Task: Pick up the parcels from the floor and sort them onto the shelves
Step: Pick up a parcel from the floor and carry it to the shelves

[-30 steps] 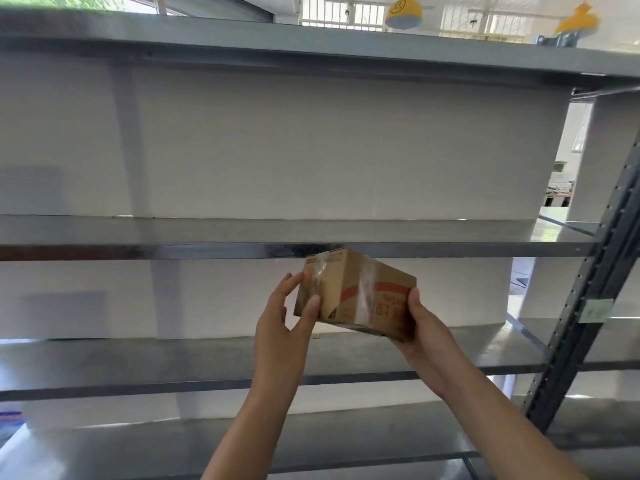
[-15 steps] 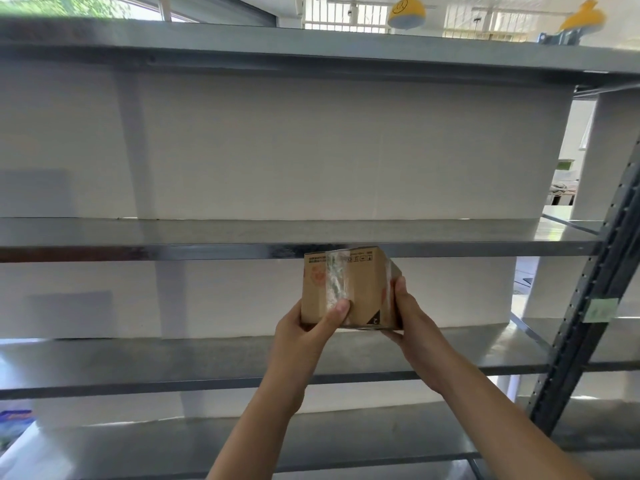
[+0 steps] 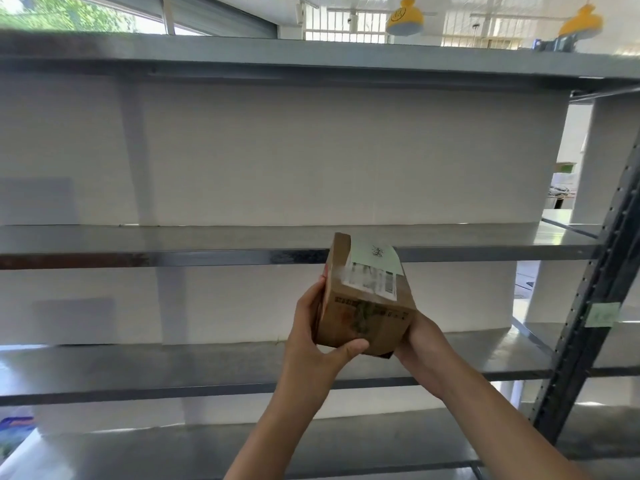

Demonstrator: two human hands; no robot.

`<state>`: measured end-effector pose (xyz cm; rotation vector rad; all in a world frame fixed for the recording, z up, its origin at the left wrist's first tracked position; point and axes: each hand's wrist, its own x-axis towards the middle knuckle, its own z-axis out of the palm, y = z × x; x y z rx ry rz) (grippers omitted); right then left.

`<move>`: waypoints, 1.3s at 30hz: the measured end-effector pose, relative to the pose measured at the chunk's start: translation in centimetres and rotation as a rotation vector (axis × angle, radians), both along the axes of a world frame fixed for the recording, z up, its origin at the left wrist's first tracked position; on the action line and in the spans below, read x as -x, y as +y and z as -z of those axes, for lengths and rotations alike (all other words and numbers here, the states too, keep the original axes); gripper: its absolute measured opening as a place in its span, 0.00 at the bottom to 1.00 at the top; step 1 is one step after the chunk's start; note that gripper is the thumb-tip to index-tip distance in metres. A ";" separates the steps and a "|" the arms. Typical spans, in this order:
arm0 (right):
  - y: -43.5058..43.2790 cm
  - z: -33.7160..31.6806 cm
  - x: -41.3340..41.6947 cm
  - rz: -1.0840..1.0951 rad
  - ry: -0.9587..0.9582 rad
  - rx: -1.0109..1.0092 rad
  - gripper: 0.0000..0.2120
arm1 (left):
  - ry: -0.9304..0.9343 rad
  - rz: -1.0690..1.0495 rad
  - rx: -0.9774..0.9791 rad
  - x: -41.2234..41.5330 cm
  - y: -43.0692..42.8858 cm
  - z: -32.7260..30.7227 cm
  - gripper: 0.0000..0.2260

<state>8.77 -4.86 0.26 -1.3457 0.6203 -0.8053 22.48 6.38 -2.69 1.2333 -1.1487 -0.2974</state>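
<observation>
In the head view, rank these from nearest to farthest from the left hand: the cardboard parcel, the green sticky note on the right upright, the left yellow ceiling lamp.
1. Cardboard parcel: held in the left hand.
2. Green sticky note: on the dark upright, far right.
3. Yellow ceiling lamp: overhead, beyond the top shelf.

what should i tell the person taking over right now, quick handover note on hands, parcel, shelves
Left hand: gripping the left side and bottom edge of the cardboard parcel, thumb under the front.
Right hand: supporting the parcel from the right and below.
Parcel: held in the air in front of the shelves, tilted, its white shipping label facing up toward the camera. It touches no shelf.
Shelves: the middle shelf and the lower shelf show no parcels in view.
Done: this parcel is picked up.
Left: set it on a shelf. The floor is out of view, so how many parcels remain cannot be told.
</observation>
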 end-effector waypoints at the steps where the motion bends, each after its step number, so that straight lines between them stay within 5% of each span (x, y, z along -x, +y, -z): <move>1: -0.1 0.0 0.1 0.004 -0.006 0.016 0.16 | 0.004 -0.003 0.001 0.1 -0.1 0.3 0.42; 16: -2.4 -0.5 2.5 -0.244 -0.138 0.091 0.26 | 0.097 0.112 0.022 -0.6 0.2 0.3 0.41; 22: -3.2 -0.9 3.7 -0.182 -0.149 0.008 0.19 | 0.151 0.204 -0.039 -1.5 1.3 0.0 0.30; 25: -3.3 -0.9 4.3 -0.211 -0.109 -0.018 0.29 | 0.130 0.166 -0.038 -2.1 1.0 0.1 0.21; 30: -3.3 -0.8 3.2 -0.097 -0.024 0.122 0.14 | 0.040 0.013 0.023 -1.4 0.1 0.3 0.43; 34: -3.1 -1.8 2.3 0.022 -0.031 0.169 0.19 | -0.070 0.019 0.008 -1.4 -0.6 -0.1 0.57; 39: -2.8 -3.7 0.5 0.255 -0.146 0.076 0.28 | 0.000 0.011 0.091 -1.2 -1.0 -0.9 0.52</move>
